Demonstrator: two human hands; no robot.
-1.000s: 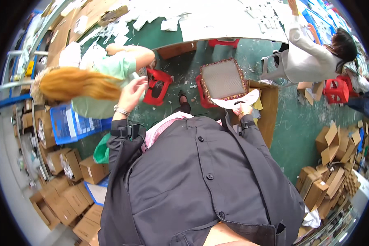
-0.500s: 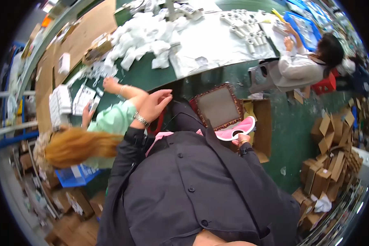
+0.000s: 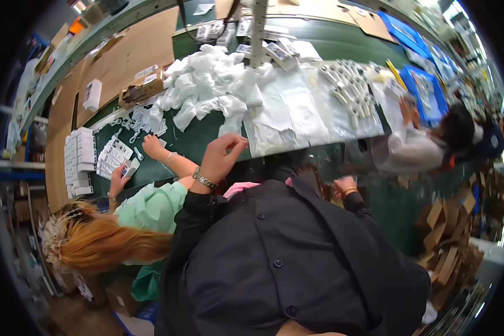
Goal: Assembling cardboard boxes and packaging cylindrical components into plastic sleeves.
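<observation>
A: Where are the person's hands?

B: The left hand (image 3: 221, 162) is raised at the near edge of the green table (image 3: 193, 147), thumb and fingertips drawn close together. I see nothing in it, but cannot tell whether something thin is pinched there. The right hand (image 3: 343, 187) is lower, beside the dark jacket (image 3: 252, 252), with curled fingers; it is blurred, so I cannot tell whether it holds anything

A: What lies nearest?

B: The plastic sheeting (image 3: 291, 126) is just beyond the left fingertips, apart from the right hand. A heap of white wrapped bundles (image 3: 207, 84) sits further in, overlapping the sheeting's left side

A: Which step does this look like?

B: I'd judge a pause at the table edge, with no handling visible. Taking up a bundle would call for a reach across the edge and a wider left grasp

A: And further out?

B: On the left, a co-worker in a mint-green top (image 3: 151, 210) has one hand by white cables (image 3: 137, 120) and the other at printed cards (image 3: 113, 157), near stacked small white boxes (image 3: 79, 162). On the right, white rod-shaped parts (image 3: 350, 92) with dark round ends lie in rows, and a co-worker in a pale top (image 3: 411, 148) sits near a blue crate (image 3: 425, 92)

A: Any brands or writing?

B: The cards carry dark print, as do some flat packets (image 3: 215, 32) behind the heap, but it's too small to read; I can make out no brand
</observation>
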